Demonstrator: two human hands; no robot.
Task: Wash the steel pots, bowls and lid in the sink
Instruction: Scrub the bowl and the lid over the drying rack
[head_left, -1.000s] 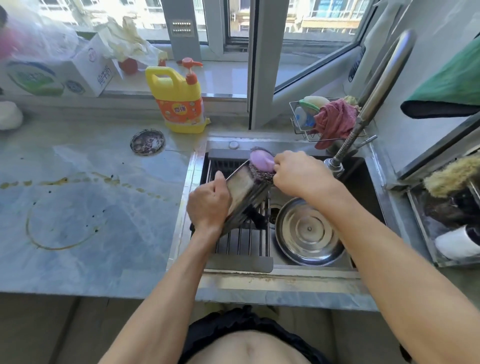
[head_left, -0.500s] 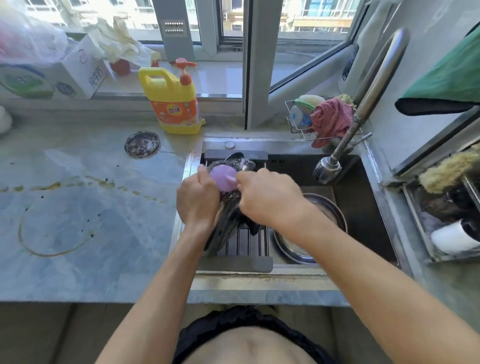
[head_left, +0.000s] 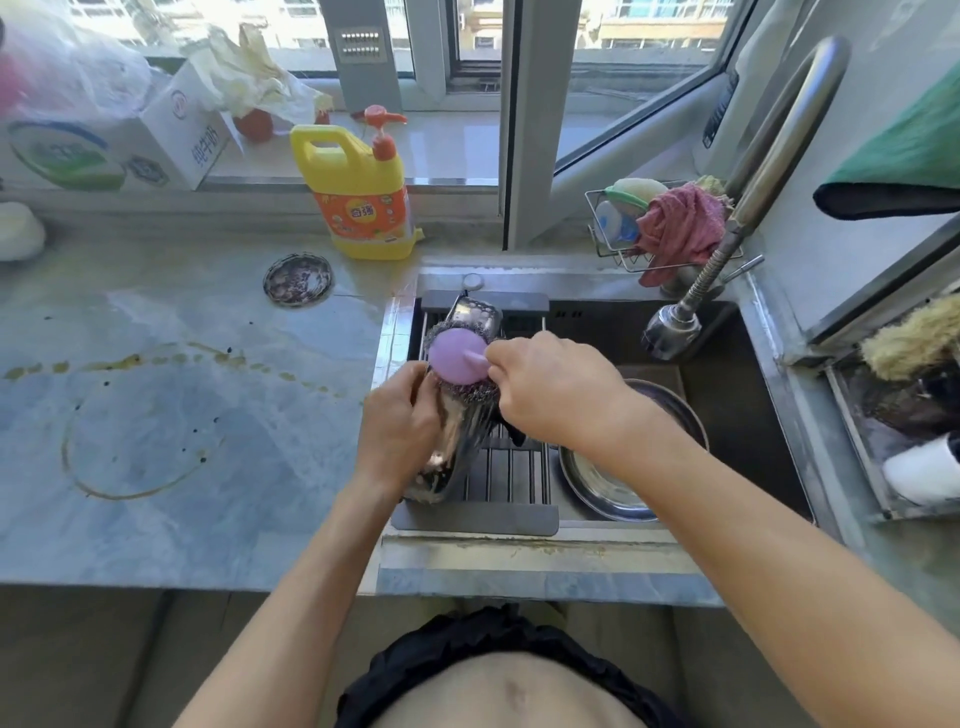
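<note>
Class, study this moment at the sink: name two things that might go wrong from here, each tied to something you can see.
1. The left hand alone grips the tilted steel pot over the drying rack; if wet, it may slip and drop.
2. The right hand holds the purple-handled scourer close to the left hand's fingers, so a hard stroke might scrape them.

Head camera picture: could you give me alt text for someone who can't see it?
A person's left hand holds a steel pot tilted over the sink rack while the right hand scrubs it with a purple-handled scourer. A steel bowl lies in the sink.
</note>
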